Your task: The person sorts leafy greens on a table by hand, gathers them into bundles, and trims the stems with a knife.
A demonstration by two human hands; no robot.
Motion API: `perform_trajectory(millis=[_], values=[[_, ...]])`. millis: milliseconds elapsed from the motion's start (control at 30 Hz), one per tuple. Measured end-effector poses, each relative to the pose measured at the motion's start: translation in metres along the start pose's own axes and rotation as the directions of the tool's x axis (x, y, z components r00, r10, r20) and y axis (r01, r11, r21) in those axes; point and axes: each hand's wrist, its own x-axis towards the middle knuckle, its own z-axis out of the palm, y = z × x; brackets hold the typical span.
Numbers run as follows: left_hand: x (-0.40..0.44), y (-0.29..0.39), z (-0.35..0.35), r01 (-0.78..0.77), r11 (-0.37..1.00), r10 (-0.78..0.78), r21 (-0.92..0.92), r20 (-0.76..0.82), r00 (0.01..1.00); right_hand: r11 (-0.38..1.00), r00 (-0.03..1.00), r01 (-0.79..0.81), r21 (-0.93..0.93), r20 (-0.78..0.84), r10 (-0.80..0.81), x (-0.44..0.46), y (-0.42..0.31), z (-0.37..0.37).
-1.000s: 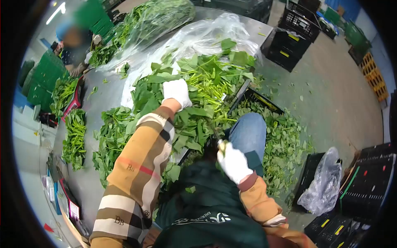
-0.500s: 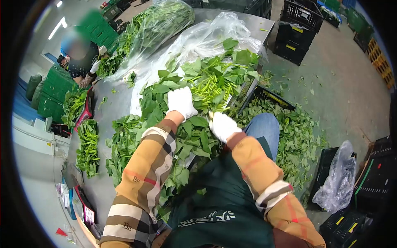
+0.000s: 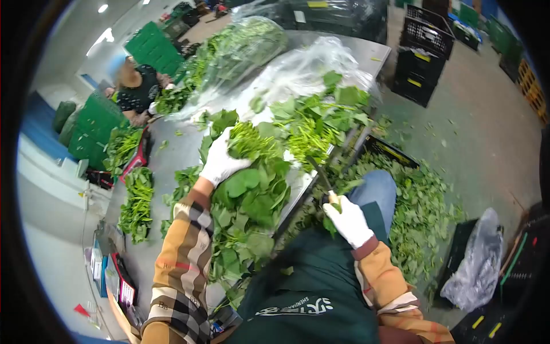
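Note:
My left hand [image 3: 220, 160], in a white glove, is closed around a bunch of leafy green stems [image 3: 252, 144], stems upward and leaves hanging toward me. In my gloved right hand [image 3: 348, 222] is a knife [image 3: 322, 176], gripped by its pale handle with the dark blade pointing up and left. A few leaves touch the fingers of that hand. Beyond the knife tip lies a pile of loose leafy greens [image 3: 312, 135] on the metal table [image 3: 192, 140]. More leaves [image 3: 232, 252] are heaped at the table edge below my left hand.
Clear plastic film [image 3: 321, 57] and a large bag of greens [image 3: 246, 49] lie at the back. A tied-looking bunch [image 3: 136, 203] and a scale [image 3: 127, 286] sit left. Black crates [image 3: 421, 63] and leaf litter [image 3: 421, 212] are right. A person [image 3: 137, 86] works across the table.
My left hand has lifted the bunch and moved left with it. My right hand has drawn back down and right, and the knife now shows. The view has shifted slightly.

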Motion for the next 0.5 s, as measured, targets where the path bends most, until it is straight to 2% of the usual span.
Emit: perform_trajectory(millis=[33,67,133,167,200,300,433,467,500], values=[[-0.013,0.008,-0.014,0.235,0.756,-0.196,-0.611,0.131,0.972,0.999,1.0,0.025,0.026,-0.001,-0.025,0.004,0.0,0.001],[-0.028,0.003,-0.029,0.202,0.785,-0.212,-0.586,0.053,0.976,0.997,0.998,0.053,0.052,-0.036,-0.051,0.007,-0.002,0.006],[-0.057,0.008,-0.059,0.145,0.857,-0.204,-0.495,-0.067,0.977,0.993,0.997,0.07,0.095,0.004,-0.071,0.009,-0.003,0.015],[-0.071,0.009,-0.071,0.108,0.955,-0.155,-0.277,-0.155,0.976,0.993,0.997,0.076,0.095,0.026,-0.079,0.008,-0.002,0.021],[-0.084,0.009,-0.087,0.106,0.956,-0.16,-0.275,-0.183,0.97,0.983,0.993,0.115,0.143,-0.009,-0.115,0.007,-0.002,0.031],[-0.115,0.024,-0.124,0.096,0.936,-0.19,-0.338,-0.258,0.947,0.998,0.992,0.052,0.033,0.111,-0.056,0.005,-0.007,0.034],[-0.158,0.018,-0.175,0.119,0.993,-0.118,-0.022,-0.389,0.914,0.996,0.991,0.079,0.038,0.104,-0.083,0.007,-0.016,0.045],[-0.158,0.049,-0.185,0.199,0.976,-0.219,-0.092,-0.368,0.904,0.995,0.987,0.098,-0.021,0.127,-0.095,0.006,-0.033,0.043],[-0.177,0.035,-0.195,0.117,0.991,-0.073,0.067,-0.459,0.886,0.989,0.98,0.146,0.031,0.13,-0.149,0.005,-0.04,0.049]])
